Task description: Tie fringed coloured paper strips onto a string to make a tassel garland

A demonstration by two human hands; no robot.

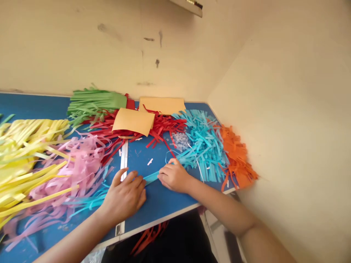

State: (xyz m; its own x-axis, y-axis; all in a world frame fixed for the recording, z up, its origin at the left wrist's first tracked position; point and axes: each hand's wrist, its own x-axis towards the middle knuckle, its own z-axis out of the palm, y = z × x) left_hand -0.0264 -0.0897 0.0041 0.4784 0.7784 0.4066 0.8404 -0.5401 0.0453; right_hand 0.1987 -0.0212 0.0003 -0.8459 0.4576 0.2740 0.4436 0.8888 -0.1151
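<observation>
Far to the left of the hands lie yellow paper strips (24,153) and pink paper strips (79,160) on the blue table (161,201). The left hand (124,195) presses flat, fingers spread, on one end of a turquoise paper strip (151,178), while the right hand (174,177) pinches its other end with closed fingers. Just beyond the right hand sits a turquoise strip pile (204,146), with orange strips (237,157) further right.
</observation>
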